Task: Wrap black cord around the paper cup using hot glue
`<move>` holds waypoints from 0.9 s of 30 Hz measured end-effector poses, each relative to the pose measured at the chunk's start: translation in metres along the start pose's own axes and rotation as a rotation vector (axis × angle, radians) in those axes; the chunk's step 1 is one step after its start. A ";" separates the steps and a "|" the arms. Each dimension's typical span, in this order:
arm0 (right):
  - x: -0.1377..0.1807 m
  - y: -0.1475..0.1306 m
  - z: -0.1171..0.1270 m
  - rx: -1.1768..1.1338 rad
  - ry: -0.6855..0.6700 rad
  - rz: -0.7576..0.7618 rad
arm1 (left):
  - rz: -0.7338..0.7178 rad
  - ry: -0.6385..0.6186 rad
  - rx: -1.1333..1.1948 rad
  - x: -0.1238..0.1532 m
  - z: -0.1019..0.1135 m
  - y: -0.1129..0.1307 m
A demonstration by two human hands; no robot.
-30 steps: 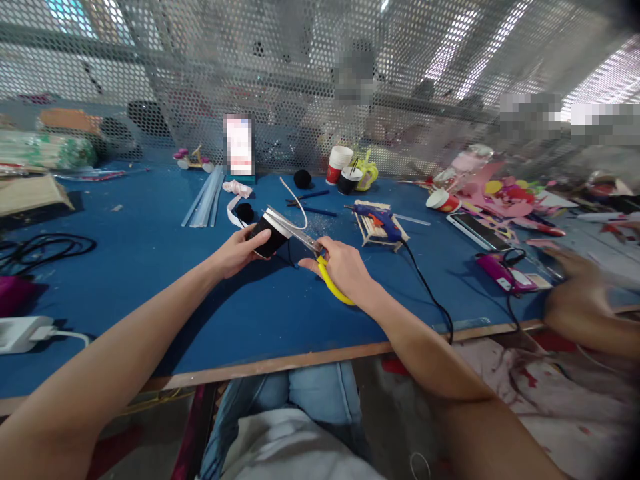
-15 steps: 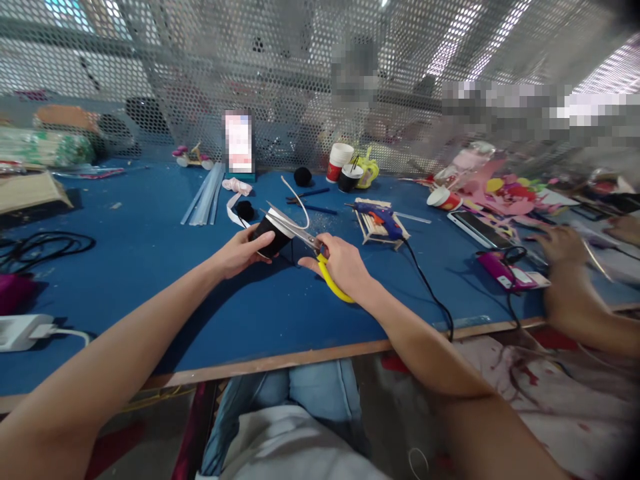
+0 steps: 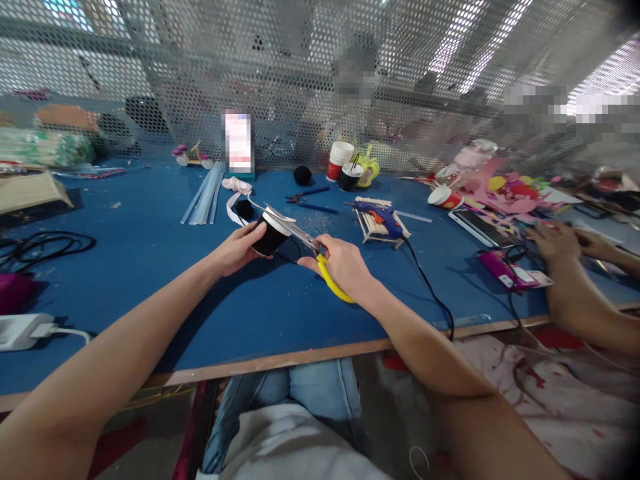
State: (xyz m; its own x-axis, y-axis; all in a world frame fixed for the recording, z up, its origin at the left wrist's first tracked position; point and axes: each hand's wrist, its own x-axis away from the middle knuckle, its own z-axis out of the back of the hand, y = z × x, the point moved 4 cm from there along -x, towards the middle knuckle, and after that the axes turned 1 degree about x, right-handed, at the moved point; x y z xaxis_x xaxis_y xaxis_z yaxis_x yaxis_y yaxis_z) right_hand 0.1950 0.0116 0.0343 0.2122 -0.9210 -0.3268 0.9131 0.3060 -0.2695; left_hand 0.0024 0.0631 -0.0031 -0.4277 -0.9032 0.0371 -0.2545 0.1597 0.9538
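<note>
The left hand (image 3: 237,250) is wrapped around the black cup (image 3: 270,238), holding it tipped just above the blue table (image 3: 150,267) — directly left of the right hand (image 3: 345,267). That hand is clenched on the yellow handles of the scissors (image 3: 304,238), whose long blades run leftward and away from it — right across the cup's rim.

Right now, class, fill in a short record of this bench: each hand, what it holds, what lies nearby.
Left hand: grips black cup, tilted on its side
Right hand: holds yellow-handled scissors, blades at the cup's rim
Surface: blue table
Nearby: blue glue gun right of the scissors; black pompom behind
Co-worker's hand: far right
</note>
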 end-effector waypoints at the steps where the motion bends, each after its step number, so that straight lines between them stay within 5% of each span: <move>1: 0.000 0.000 0.000 0.001 -0.001 0.001 | -0.001 0.003 0.002 0.000 0.001 0.000; 27: 0.001 0.001 0.003 -0.016 -0.032 -0.007 | -0.116 0.099 -0.207 -0.003 0.013 0.004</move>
State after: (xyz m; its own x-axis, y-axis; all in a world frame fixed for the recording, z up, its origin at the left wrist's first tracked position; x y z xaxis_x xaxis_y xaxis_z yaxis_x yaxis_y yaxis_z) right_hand 0.1973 0.0104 0.0363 0.2171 -0.9302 -0.2961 0.9091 0.3032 -0.2858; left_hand -0.0084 0.0719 -0.0037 -0.3160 -0.9470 -0.0570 -0.1099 -0.0231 0.9937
